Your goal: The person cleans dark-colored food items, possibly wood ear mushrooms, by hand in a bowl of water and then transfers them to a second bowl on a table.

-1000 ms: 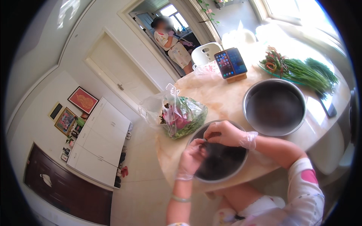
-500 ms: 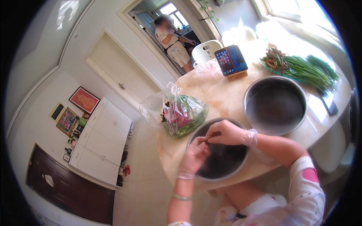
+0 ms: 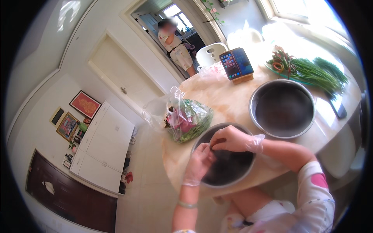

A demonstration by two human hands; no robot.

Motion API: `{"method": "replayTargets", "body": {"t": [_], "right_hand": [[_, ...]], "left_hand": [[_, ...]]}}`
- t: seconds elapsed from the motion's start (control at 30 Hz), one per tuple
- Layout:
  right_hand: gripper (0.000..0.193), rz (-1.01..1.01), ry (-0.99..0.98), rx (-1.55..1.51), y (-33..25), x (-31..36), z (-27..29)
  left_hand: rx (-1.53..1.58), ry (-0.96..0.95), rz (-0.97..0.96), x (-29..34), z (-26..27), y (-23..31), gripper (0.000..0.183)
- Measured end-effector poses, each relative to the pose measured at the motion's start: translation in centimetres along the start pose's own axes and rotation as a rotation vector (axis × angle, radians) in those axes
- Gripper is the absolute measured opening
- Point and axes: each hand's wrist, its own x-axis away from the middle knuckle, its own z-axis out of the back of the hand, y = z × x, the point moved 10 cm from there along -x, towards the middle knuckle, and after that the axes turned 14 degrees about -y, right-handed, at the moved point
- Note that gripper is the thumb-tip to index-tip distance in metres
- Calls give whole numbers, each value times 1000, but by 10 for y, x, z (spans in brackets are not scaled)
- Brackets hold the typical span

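Note:
Both my hands wear clear plastic gloves and meet above a round metal basin [image 3: 236, 176] near the table's front edge. My left hand [image 3: 199, 165] has its fingers pinched together at the fingertips of my right hand [image 3: 230, 139], which is closed in a pinch as well. A tiny dark bit seems to sit between the fingertips, too small to name. The basin below is dark inside; what it holds cannot be made out. A second metal basin [image 3: 252, 112], also dark inside, stands to the right, beyond my right wrist.
A clear plastic bag of leafy greens [image 3: 194, 116] lies left of the near basin. Behind stand a phone on a wooden stand [image 3: 233, 66] and a white chair [image 3: 210, 54]. Long green vegetables [image 3: 311, 72] lie at far right, near a dark flat object [image 3: 339, 108]. Another person [image 3: 179, 50] stands in the doorway.
My fingertips stay together over the near basin, with the left fingers slightly more closed. The person in the doorway has raised an arm toward the upper body.

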Motion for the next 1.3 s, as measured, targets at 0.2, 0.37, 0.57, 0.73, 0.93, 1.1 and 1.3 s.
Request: {"method": "replayTargets", "body": {"t": [0.2, 0.37, 0.57, 0.73, 0.93, 1.1, 1.3], "right_hand": [[12, 78, 76, 258, -10, 2, -4], [13, 60, 94, 386, -7, 2, -7], [11, 20, 93, 428, -8, 1, -6], [12, 82, 140, 375, -11, 3, -4], [11, 121, 155, 335, -16, 3, -5], [11, 117, 124, 377, -15, 2, -8], [9, 172, 122, 403, -23, 4, -9]], "left_hand": [[-125, 26, 17, 0, 5, 0, 10], [-126, 20, 29, 0, 2, -1, 12], [-138, 5, 57, 0, -8, 0, 14], [-233, -3, 27, -3, -10, 2, 13], [-301, 63, -21, 0, -4, 7, 9], [-341, 85, -34, 0, -3, 9, 9], [-389, 71, -16, -1, -2, 8, 10]]}}
